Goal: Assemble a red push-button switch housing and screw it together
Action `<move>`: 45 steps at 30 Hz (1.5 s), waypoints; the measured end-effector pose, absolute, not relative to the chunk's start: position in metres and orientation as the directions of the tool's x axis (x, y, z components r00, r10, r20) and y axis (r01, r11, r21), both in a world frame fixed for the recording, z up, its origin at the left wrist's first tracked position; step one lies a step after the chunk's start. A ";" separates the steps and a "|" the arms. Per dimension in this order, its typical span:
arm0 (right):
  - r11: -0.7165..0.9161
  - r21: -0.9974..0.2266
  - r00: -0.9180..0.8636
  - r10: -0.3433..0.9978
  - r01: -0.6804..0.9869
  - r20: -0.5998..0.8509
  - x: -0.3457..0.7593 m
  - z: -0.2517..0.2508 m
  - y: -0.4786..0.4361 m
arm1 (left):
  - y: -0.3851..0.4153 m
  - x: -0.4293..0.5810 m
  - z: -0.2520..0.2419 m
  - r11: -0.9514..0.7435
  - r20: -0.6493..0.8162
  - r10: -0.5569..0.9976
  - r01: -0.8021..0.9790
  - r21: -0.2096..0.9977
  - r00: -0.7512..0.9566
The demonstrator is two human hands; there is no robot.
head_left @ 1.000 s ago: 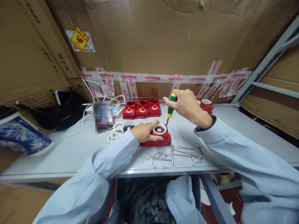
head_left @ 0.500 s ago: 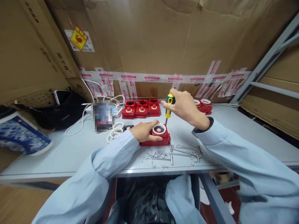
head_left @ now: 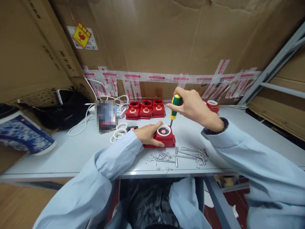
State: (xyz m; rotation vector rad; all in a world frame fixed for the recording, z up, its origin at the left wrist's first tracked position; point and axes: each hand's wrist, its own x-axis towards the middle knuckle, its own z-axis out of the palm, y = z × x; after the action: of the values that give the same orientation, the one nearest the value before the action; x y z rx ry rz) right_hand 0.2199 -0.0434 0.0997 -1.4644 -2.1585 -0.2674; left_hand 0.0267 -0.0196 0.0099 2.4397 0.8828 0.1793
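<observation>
A red square unit (head_left: 166,140) with a white ring on top lies near the table's front edge. My left hand (head_left: 149,133) is pressed around its left side, fingers curled on it. My right hand (head_left: 192,106) is closed on the green and yellow handle of a screwdriver (head_left: 174,106). The tool stands nearly upright, its tip at the unit's far right corner. Just in front of the unit lies a scatter of metal screws and pins (head_left: 177,156).
Three more red units (head_left: 145,109) stand in a row at the back, another (head_left: 211,105) behind my right hand. White rings (head_left: 118,132), white cables (head_left: 82,122), a black bag (head_left: 63,111) and a blurred object (head_left: 105,115) lie left. Cardboard walls (head_left: 154,38) close the back; a metal shelf frame (head_left: 274,68) stands right.
The right hand has turned slightly on the screwdriver handle, which stays over the unit's far right corner. The left hand keeps its hold. The camera view shifted a little.
</observation>
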 end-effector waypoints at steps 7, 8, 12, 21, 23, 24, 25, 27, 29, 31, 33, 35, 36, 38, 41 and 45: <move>0.389 -0.037 -0.334 0.831 0.920 0.445 0.223 0.106 -0.037 | -0.019 0.027 0.007 -0.645 -0.040 0.627 0.548 0.532 0.778; 0.501 -0.095 -0.435 0.818 0.860 0.376 0.227 0.110 -0.037 | -0.019 0.027 0.008 -0.645 -0.038 0.627 0.546 0.535 0.778; 0.681 -0.243 -0.637 0.732 0.690 0.242 0.237 0.126 -0.041 | -0.020 0.028 0.010 -0.638 -0.056 0.632 0.560 0.528 0.773; 0.399 -0.054 -0.330 0.820 0.915 0.467 0.216 0.109 -0.041 | -0.018 0.027 0.008 -0.659 -0.026 0.615 0.533 0.531 0.788; 0.332 -0.076 -0.240 0.805 0.940 0.543 0.212 0.099 -0.037 | -0.018 0.027 0.006 -0.651 -0.028 0.624 0.540 0.535 0.781; 0.322 -0.076 -0.220 0.784 0.944 0.581 0.211 0.094 -0.035 | -0.018 0.026 0.006 -0.645 -0.031 0.631 0.547 0.534 0.775; 0.307 -0.074 -0.202 0.770 0.949 0.605 0.210 0.090 -0.034 | -0.018 0.026 0.005 -0.641 -0.032 0.637 0.553 0.533 0.770; 0.278 -0.064 -0.172 0.742 0.958 0.648 0.208 0.083 -0.033 | -0.018 0.026 0.005 -0.641 -0.028 0.645 0.562 0.522 0.763; 0.271 -0.072 -0.151 0.717 0.960 0.681 0.207 0.079 -0.033 | -0.018 0.027 0.006 -0.647 -0.026 0.645 0.564 0.514 0.764; 0.319 -0.108 -0.158 0.702 0.941 0.694 0.209 0.077 -0.033 | -0.019 0.027 0.007 -0.644 -0.029 0.647 0.566 0.515 0.762; 0.400 -0.169 -0.182 0.701 0.901 0.690 0.214 0.079 -0.032 | -0.020 0.028 0.008 -0.636 -0.038 0.646 0.566 0.525 0.762; 0.470 -0.238 -0.174 0.676 0.850 0.716 0.221 0.086 -0.033 | -0.020 0.028 0.008 -0.635 -0.041 0.645 0.565 0.528 0.763; 0.498 -0.270 -0.140 0.641 0.824 0.754 0.225 0.091 -0.034 | -0.019 0.028 0.008 -0.637 -0.040 0.642 0.563 0.526 0.765; 0.551 -0.326 -0.005 0.515 0.768 0.857 0.232 0.100 -0.041 | -0.018 0.028 0.006 -0.645 -0.033 0.638 0.557 0.523 0.770; 0.621 -0.445 0.120 0.493 0.645 0.862 0.239 0.100 -0.058 | -0.017 0.027 0.005 -0.653 -0.022 0.629 0.544 0.527 0.777; 0.636 -0.592 -0.065 0.706 0.496 0.705 0.236 0.071 -0.077 | -0.017 0.027 0.004 -0.647 -0.011 0.625 0.525 0.553 0.781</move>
State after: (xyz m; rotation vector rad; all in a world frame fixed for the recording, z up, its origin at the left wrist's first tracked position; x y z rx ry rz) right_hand 0.2360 -0.0772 0.0708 -0.9868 -1.7166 0.2301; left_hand 0.0272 -0.0168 0.0043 2.4274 0.8560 0.2444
